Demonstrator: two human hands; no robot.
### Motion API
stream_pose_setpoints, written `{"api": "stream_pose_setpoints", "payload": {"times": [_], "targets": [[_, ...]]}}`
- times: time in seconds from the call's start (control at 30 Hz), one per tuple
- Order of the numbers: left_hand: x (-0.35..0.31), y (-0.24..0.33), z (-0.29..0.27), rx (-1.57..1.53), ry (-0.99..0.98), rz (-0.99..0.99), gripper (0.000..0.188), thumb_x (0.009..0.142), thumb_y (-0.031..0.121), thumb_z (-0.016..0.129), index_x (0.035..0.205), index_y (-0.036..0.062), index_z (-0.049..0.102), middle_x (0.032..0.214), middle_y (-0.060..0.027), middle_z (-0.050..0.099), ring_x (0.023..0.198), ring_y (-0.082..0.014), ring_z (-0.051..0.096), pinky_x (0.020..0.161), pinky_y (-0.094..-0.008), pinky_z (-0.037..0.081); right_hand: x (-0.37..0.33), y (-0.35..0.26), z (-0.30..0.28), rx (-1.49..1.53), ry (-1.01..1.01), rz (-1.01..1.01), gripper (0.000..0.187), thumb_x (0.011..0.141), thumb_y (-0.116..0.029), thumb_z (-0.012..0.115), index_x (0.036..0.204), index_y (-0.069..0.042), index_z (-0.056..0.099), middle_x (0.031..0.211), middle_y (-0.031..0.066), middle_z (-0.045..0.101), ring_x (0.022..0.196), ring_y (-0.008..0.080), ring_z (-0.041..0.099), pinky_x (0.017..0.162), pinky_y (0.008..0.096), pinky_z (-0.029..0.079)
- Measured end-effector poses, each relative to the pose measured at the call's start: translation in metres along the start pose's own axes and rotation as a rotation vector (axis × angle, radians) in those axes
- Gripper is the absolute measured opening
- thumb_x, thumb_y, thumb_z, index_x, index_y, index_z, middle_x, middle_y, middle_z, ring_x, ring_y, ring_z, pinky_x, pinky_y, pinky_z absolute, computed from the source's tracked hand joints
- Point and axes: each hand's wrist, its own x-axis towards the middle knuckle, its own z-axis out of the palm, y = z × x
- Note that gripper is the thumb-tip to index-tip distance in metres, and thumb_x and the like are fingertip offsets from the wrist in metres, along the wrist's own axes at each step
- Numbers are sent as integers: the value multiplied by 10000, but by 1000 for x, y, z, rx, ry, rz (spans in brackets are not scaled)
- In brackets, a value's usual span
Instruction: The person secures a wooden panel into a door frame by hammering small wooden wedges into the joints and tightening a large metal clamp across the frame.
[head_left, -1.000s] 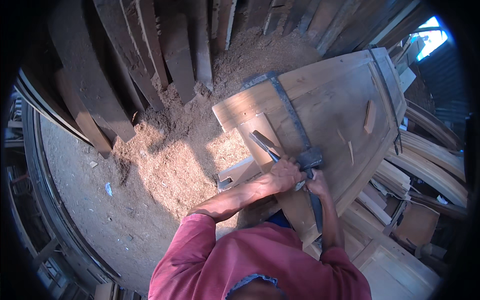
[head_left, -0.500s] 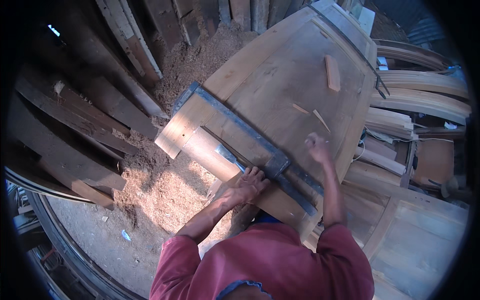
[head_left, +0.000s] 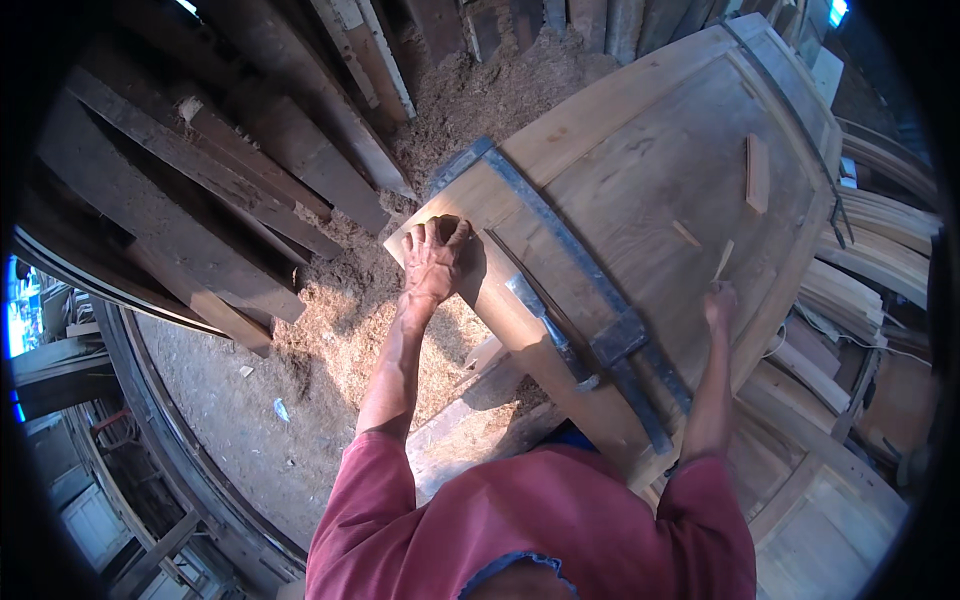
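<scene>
A large wooden door panel [head_left: 640,150] lies at a slant in front of me. My left hand [head_left: 430,265] rests on its near left end, fingers spread and bent, the fingertips touching the wood. What lies beneath the palm is hidden. My right hand [head_left: 718,302] is over the panel's right part, closed on the lower end of a thin wood sliver [head_left: 725,260]. Between my hands a chisel [head_left: 552,332] lies on the panel, its metal blade toward the upper left. Beside it a long dark metal clamp [head_left: 560,235] spans the panel.
A flat wood block [head_left: 757,173] and a small wood piece [head_left: 687,234] lie on the panel. A second metal clamp [head_left: 790,110] crosses its far end. Planks [head_left: 200,190] lean at the left above wood shavings [head_left: 350,335]. Curved wooden pieces [head_left: 870,225] are stacked at the right.
My left hand has let go of the chisel and moved to the panel's left end. My right hand has come down on the sliver and taken hold of it. The view has shifted.
</scene>
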Motion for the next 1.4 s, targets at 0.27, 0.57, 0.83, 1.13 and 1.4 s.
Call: {"api": "stream_pose_setpoints", "payload": {"times": [0.27, 0.57, 0.83, 1.13, 1.4], "targets": [[-40, 75, -31, -1092, -286, -6, 579, 930, 377, 704, 1356, 13, 556, 1270, -196, 608, 1115, -269, 620, 930, -372, 530, -210, -222, -52, 459, -180, -648, 197, 967, -209, 578, 984, -13, 584, 844, 225, 637, 798, 435, 632, 730, 502, 492], [-55, 49, -32, -1394, 43, -259, 274, 951, 211, 695, 1130, 7, 664, 924, -75, 726, 866, -144, 643, 757, -306, 541, -262, -203, -43, 379, -145, -608, 282, 887, -131, 672, 1128, -44, 554, 1048, 199, 598, 1010, 405, 578, 874, 490, 463], [-1, -64, 2, -962, 251, -387, 327, 935, 289, 706, 978, -33, 665, 848, -116, 715, 769, -165, 664, 737, -337, 536, -268, -79, -33, -56, -343, -294, 648, 793, -206, 775, 1303, -45, 410, 1203, 253, 547, 1157, 452, 521, 984, 515, 437], [1, -69, 10, -971, 285, -314, 216, 959, 195, 683, 991, -14, 643, 865, -97, 717, 755, -156, 679, 692, -313, 563, -261, -84, -57, 397, -550, -268, 271, 715, -146, 715, 884, 12, 574, 727, 92, 586, 664, 215, 583, 628, 388, 470], [6, -28, -20, -673, -208, -276, 406, 885, 192, 749, 1197, -6, 582, 963, -177, 721, 904, -299, 717, 781, -387, 569, -269, -218, -147, 760, -212, -419, 161, 821, -73, 718, 919, -17, 604, 790, 16, 588, 728, 76, 541, 658, 265, 454]]}}
